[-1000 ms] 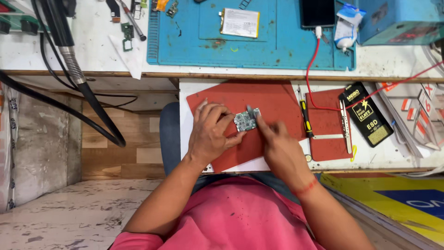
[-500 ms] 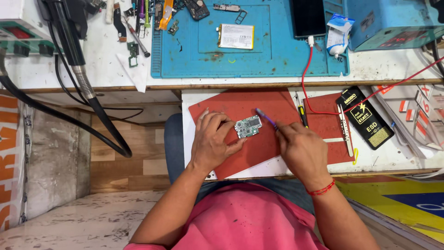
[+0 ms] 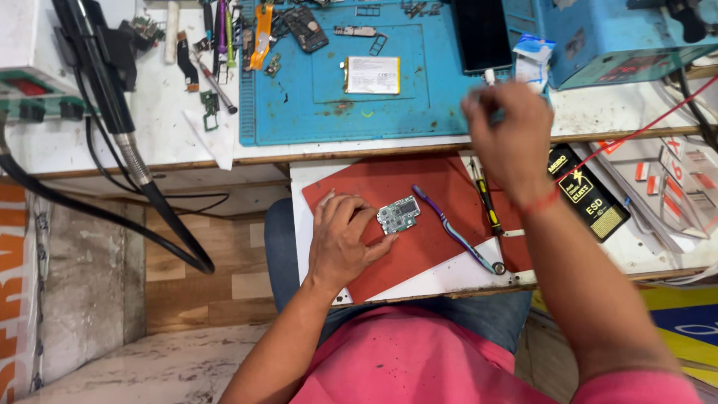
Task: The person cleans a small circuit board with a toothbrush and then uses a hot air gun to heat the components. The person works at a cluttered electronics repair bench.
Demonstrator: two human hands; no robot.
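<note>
Head view: small circuit board [image 3: 398, 215] lies on the red mat [image 3: 419, 183], left hand [image 3: 340, 243] flat and open at its 8 o'clock, fingertips touching. Purple brush [image 3: 449, 228] at 3 o'clock. Right hand [image 3: 508, 135], blurred, grip unclear, at 1 o'clock over the counter [image 3: 172, 127].

The circuit board [image 3: 398, 215] shows dull metal shields over green laminate, lying on a matt red rubbery mat [image 3: 389, 187] (scuffed pale in places). Beside the board, the purple toothbrush [image 3: 455, 236] looks smooth, glossy plastic. Beyond the mat, the blue silicone mat [image 3: 329, 105] is matt and stained; the surface [image 3: 164, 127] is worn white laminate.
</note>
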